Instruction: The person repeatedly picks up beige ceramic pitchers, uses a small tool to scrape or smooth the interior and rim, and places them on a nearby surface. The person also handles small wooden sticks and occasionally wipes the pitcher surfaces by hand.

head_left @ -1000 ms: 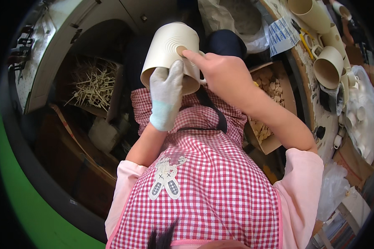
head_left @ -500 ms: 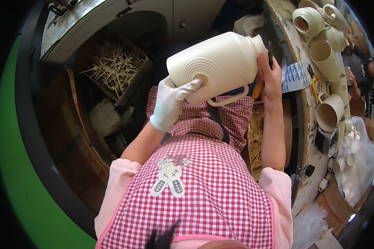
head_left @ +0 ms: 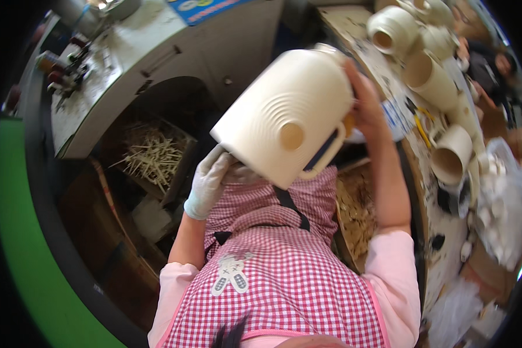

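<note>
A cream plastic jug casing (head_left: 278,93) with a side handle, raised concentric rings and a round tan disc is held tilted above my lap. My left hand (head_left: 209,180), in a pale glove, grips its lower-left base end, with some fingers hidden underneath. My bare right hand (head_left: 362,98) is at the neck end and holds it there; its fingertips are mostly hidden behind the casing. A bit of something orange-yellow (head_left: 348,123) shows below my right hand, by the handle, too covered to name.
On the bench (head_left: 409,168) at the right lie more cream casings (head_left: 430,81), a cream cup (head_left: 451,154) and yellow-handled pliers (head_left: 421,130). A box of thin offcut strips (head_left: 153,153) stands at left, a box of tan discs (head_left: 354,203) by my right side. Another person (head_left: 486,66) is far right.
The casing has turned, its base end swinging down and its disc now uncovered. My left hand has slid off the ringed side to the base edge. My view has shifted too.
</note>
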Available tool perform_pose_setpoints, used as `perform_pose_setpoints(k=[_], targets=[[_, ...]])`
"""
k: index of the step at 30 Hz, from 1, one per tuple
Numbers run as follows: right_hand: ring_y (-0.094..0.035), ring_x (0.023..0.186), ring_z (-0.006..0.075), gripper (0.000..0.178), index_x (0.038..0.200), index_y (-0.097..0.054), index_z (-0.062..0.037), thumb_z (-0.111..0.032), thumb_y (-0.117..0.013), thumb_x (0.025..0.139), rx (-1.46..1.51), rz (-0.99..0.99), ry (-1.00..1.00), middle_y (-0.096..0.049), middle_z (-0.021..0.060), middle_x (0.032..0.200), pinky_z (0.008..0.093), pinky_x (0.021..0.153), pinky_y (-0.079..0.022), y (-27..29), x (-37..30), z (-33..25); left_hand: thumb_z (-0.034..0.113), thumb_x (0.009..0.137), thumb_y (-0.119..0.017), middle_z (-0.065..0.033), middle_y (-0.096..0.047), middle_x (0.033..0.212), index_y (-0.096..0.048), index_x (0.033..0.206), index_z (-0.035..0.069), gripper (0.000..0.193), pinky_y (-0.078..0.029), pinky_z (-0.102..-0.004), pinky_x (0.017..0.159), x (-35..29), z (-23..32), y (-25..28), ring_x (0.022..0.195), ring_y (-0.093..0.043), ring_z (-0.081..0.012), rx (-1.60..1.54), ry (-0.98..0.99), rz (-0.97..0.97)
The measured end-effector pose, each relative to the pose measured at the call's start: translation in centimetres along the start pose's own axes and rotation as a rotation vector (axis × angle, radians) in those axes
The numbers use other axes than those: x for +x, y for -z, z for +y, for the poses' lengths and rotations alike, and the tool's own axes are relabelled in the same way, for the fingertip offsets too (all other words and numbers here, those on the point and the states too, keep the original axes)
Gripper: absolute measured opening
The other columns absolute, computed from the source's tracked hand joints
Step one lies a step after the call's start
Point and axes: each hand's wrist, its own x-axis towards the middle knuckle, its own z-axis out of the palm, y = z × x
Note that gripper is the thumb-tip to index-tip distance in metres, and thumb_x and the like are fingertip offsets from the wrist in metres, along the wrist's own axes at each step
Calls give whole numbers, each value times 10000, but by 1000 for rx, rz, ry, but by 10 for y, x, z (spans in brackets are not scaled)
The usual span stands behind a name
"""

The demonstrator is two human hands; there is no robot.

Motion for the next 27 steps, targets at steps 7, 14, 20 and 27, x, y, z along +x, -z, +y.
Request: perform_pose_setpoints(k=[7, 14, 20, 27], targets=[[-429, 570, -15, 570, 1287, -631, -67, -545, -683, 982, -142, -366, 115, -586, -67, 858, 166, 478, -278, 36, 42, 7, 137, 1025, -643, -73, -745, 1159, -671, 1261, -52, 304, -558, -303, 897, 10, 26, 15, 1011, -684, -144, 468, -475, 5], [-598, 1094, 420, 353, 1267, -621, -43, -313, -509, 1070, -1867, 360, 407, -631, 209, 1182, 507, 932, -484, 192, 117, 8, 239, 1048, -587, -138, -735, 1202, -679, 1260, -63, 380, -573, -345, 893, -81, 231, 120, 1059, -703, -203, 1092, -838, 955], [-560, 1162, 477, 392, 1351, -580, 0, -254, -471, 1073, -1797, 337, 544, -598, 282, 1281, 550, 1019, -438, 249, 175, 45, 359, 1024, -584, -198, -733, 1225, -682, 1278, -47, 490, -566, -393, 927, -41, 472, 214, 1132, -712, -278, 1164, -839, 1275], [-527, 1215, 483, 381, 1323, -583, 36, -224, -476, 1066, -1737, 343, 390, -569, 293, 1327, 551, 1040, -421, 259, 182, 46, 540, 954, -598, -214, -749, 1145, -723, 1275, 114, 548, -524, -430, 951, 38, 528, 318, 1084, -707, -386, 1788, -557, 1440]])
